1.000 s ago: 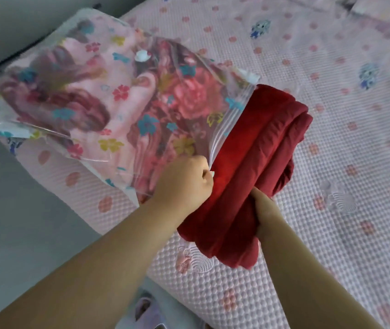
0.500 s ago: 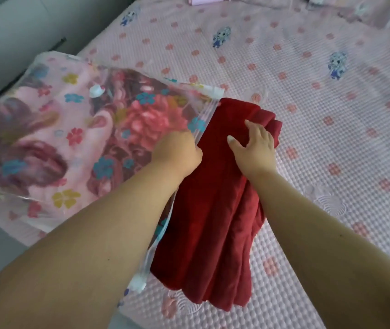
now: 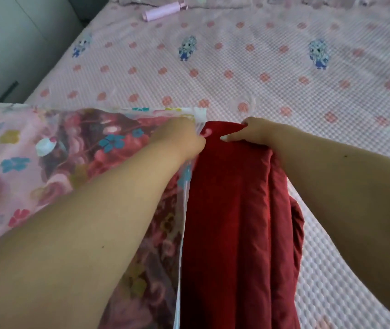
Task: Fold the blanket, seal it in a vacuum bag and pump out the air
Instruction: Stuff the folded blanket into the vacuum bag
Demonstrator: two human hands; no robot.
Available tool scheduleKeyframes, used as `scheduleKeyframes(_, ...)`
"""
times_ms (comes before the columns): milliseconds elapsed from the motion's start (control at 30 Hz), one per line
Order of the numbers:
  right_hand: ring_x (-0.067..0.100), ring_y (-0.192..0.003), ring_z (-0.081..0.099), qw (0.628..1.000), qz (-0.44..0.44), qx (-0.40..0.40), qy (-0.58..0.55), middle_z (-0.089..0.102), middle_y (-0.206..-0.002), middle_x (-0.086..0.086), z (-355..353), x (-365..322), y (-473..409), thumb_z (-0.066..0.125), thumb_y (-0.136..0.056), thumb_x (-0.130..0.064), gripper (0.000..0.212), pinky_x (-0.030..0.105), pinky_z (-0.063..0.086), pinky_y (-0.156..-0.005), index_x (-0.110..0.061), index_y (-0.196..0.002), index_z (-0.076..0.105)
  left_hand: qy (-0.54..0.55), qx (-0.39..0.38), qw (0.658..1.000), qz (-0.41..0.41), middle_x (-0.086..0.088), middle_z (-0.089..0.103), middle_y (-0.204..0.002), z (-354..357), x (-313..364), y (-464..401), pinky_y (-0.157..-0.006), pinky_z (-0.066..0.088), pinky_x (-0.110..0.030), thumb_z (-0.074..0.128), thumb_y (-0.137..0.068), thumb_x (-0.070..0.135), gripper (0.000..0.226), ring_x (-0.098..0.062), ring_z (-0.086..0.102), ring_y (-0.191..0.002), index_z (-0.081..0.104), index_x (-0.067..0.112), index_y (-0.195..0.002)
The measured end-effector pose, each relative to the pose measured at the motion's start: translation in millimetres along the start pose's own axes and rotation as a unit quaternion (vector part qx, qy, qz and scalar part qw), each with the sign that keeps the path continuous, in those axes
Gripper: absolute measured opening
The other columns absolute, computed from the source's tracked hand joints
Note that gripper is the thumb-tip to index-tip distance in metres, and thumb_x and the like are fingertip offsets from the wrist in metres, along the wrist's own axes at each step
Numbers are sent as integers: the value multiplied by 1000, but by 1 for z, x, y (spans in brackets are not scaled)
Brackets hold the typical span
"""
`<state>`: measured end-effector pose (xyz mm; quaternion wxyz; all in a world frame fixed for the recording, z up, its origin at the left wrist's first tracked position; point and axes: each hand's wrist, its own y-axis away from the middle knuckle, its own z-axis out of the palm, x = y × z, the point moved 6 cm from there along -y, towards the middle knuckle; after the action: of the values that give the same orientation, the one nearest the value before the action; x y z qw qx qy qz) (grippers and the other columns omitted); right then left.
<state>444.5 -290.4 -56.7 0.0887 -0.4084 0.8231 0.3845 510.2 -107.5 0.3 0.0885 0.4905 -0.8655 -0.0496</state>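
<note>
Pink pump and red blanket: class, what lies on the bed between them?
In the head view, only bare patterned bedsheet lies between the pink pump and the red blanket; nothing rests on that stretch.

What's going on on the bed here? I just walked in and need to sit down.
A person is stuffing a folded red blanket into a flowered vacuum bag. The left hand holds the bag's open edge; the right hand grips the blanket's far end. Much of it is outside the bag. A pink pump lies farther up the bed.
</note>
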Motion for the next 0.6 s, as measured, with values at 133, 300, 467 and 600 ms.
scheduleKeyframes(133, 18, -94, 61, 995, 21, -84, -48, 63, -113, 0, 16, 16, -17, 74, -44, -79, 107, 36, 44, -87, -23, -131, 52, -9, -20, 999, 28, -8, 58, -87, 17, 1, -29, -66, 35, -31, 45, -88, 57, 42, -27, 55, -78, 56, 16, -85)
scheduleKeyframes(300, 16, -72, 74, 970, 96, -157, -160, 76, -88, -2, 27, 41, -25, 81, -30, -73, 89, 30, 57, -58, -27, -106, 66, 50, -53, 997, 30, 0, 47, -61, 30, 9, -50, -47, 25, -27, 54, -91, 47, 42, -14, 45, -55, 43, 19, -62)
scheduleKeyframes(467, 23, -137, 38, 976, 46, -148, -152, 24, -156, -16, 33, 40, -33, 77, -58, -68, 105, 54, 38, -107, -55, -145, 19, 41, -137, 990, 16, -10, 63, -70, 36, 19, -58, -57, 44, -28, 51, -91, 25, 29, -22, 57, -56, 57, 6, -70)
scheduleKeyframes(600, 25, -129, 51, 969, 66, -150, -186, 49, -145, -1, 46, 48, -24, 90, -40, -55, 111, 51, 47, -99, -33, -140, 47, 40, -127, 990, 48, 1, 51, -64, 35, 23, -60, -48, 37, -22, 49, -92, 21, 28, -12, 46, -52, 51, 16, -64)
